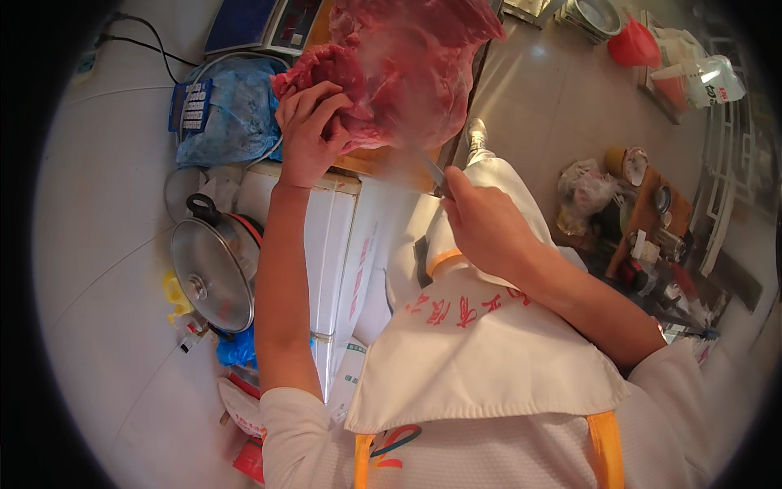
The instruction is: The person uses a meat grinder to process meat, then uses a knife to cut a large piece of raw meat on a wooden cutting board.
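A large slab of raw red meat [423,81] lies on a wooden board [376,169] at the top middle. My left hand [314,126] is closed on the meat's near left edge, its fingers curled into a fold of the flesh. My right hand [489,224] is wrapped round a knife [434,173], whose blade points up and left toward the near edge of the meat. A hazy smear hides where the tip ends, so I cannot tell whether it touches the meat.
Left of the meat are a blue scale [248,24], a blue plastic bag [236,110] and a calculator [192,106]. A lidded pot [213,273] stands beside my left forearm. At right, a cluttered wooden board [639,216], a red scoop [634,45] and a clear plastic bag [713,81] appear.
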{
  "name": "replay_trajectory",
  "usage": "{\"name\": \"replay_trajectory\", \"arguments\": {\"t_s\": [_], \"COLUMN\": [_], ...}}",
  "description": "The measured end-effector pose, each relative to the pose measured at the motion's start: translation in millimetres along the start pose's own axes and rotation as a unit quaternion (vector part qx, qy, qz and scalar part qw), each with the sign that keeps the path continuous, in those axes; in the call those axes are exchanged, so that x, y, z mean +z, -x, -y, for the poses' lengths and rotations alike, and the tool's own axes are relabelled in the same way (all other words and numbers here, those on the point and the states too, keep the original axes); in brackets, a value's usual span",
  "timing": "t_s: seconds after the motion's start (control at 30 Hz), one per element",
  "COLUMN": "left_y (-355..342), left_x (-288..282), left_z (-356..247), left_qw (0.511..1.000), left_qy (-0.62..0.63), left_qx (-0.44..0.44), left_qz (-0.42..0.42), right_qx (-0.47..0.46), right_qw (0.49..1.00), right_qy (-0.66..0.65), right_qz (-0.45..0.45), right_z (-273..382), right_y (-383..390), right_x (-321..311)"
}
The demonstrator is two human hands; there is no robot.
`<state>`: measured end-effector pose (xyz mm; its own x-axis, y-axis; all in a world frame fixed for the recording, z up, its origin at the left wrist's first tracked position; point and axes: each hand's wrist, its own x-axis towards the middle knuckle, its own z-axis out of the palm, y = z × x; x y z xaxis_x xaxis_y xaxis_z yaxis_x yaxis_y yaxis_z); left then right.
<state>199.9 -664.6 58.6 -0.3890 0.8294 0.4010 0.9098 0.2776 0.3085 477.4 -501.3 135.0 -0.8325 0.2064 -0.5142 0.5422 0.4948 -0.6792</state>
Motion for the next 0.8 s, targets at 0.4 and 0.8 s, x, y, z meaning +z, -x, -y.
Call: {"name": "replay_trajectory", "arguments": {"t_s": [0.4, 0.8], "left_y": [-5, -3], "left_x": [3, -1], "left_z": [4, 9], "left_qw": [1.0, 1.0], "left_qy": [0.013, 0.014], "left_qx": [0.002, -0.001], "left_qz": [0.008, 0.0], "right_qx": [0.004, 0.039], "right_qw": [0.999, 0.998], "right_qy": [0.023, 0.008], "right_qz": [0.032, 0.05], "right_z": [-2, 13], "right_y": [-40, -43], "right_x": [36, 21]}}
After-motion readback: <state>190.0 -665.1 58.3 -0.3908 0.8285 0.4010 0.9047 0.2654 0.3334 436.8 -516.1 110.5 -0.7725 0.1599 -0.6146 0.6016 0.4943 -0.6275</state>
